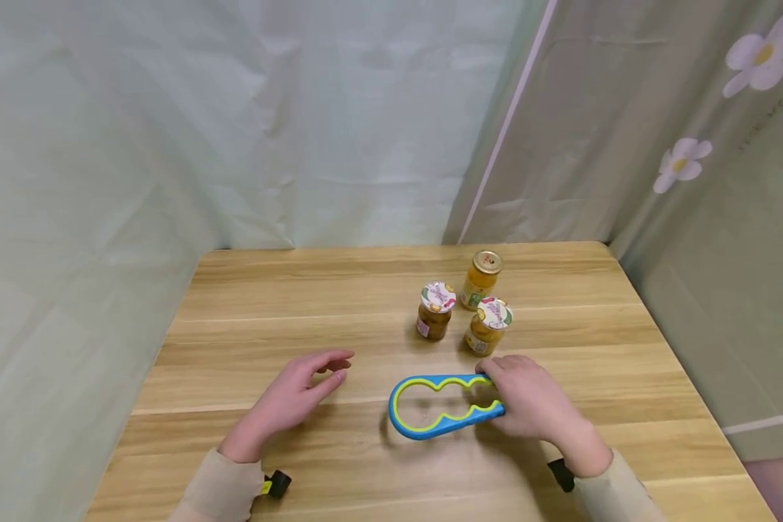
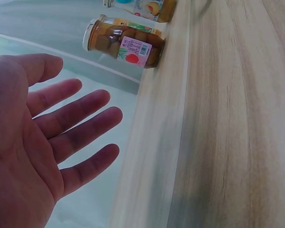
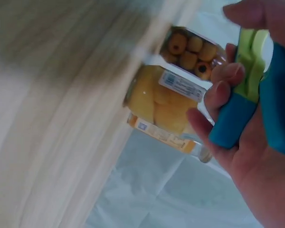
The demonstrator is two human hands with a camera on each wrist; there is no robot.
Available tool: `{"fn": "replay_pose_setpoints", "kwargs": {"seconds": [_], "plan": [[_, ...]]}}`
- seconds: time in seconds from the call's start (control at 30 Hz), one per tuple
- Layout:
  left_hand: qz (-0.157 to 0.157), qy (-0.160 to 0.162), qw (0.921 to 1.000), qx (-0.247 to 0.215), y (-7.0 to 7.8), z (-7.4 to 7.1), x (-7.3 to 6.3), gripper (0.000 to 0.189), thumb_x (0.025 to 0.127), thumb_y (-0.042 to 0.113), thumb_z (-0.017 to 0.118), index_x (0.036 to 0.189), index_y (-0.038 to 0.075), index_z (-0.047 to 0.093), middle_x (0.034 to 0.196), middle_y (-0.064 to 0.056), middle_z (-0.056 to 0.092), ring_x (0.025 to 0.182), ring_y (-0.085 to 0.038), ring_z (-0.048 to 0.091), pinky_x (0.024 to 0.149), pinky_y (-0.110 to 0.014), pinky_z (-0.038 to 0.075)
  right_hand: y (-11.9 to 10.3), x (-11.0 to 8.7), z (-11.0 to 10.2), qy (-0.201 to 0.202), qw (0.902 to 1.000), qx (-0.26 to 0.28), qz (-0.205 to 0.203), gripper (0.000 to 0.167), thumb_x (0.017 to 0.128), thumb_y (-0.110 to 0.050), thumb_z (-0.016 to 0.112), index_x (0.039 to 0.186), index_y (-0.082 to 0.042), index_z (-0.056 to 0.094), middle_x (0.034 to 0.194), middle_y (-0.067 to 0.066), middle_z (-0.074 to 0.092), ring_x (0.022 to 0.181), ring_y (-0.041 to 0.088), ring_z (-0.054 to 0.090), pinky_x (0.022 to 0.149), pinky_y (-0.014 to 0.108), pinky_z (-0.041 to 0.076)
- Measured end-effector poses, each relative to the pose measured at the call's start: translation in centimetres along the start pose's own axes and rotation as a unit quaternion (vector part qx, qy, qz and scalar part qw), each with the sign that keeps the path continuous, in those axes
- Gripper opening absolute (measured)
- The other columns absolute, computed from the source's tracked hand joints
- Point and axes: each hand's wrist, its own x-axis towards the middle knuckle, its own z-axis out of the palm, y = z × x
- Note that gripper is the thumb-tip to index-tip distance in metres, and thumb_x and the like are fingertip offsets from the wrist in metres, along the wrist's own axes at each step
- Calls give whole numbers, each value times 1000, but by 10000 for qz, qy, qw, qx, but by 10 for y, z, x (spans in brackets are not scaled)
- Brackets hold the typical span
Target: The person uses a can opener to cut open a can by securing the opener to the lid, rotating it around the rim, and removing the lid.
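Beige sleeves (image 1: 218, 487) enter at the lower part of the view, over the near part of the wooden surface (image 1: 248, 304). Left hand (image 1: 293, 391): empty, fingers spread and slightly bent, thumb apart, positioned above the surface's left half, well in from the left edge. Right hand (image 1: 528, 395): fingers curled round one end of a blue tool (image 1: 463, 423) with a scalloped lime-green lining; the rounded end points toward the left edge. Tool is held above the middle of the surface, its shadow falling below. Three closed jars stand upright beyond it, right of centre: brown-fruit jar (image 1: 433, 325), yellow-fruit jar (image 1: 483, 339) nearest the right hand, and gold-lidded jar (image 1: 479, 285) closest to the far edge. Contact between the latter two cannot be determined.
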Motion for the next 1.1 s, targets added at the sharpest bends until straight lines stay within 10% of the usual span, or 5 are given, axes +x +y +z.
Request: {"fn": "replay_pose_setpoints", "kwargs": {"seconds": [0.6, 1.1], "plan": [[-177, 4, 9998, -122, -4, 3, 11, 38, 110, 20, 64, 146, 10, 64, 126, -5, 74, 116, -22, 68, 100, -56, 55, 5, 13, -31, 228, 9954, 922, -95, 62, 68, -2, 78, 128, -11, 67, 90, -13, 59, 79, 8, 54, 70, 32, 51], [-45, 203, 9991, -365, 11, 10, 38, 38, 110, 28, 64, 146, 17, 65, 128, -7, 74, 116, -20, 68, 101, -58, 54, 32, 31, -65, 1888, 9685, 1601, -251, 62, 68, -11, 91, 123, -4, 64, 98, 2, 71, 84, 17, 63, 80, 45, 47]]}}
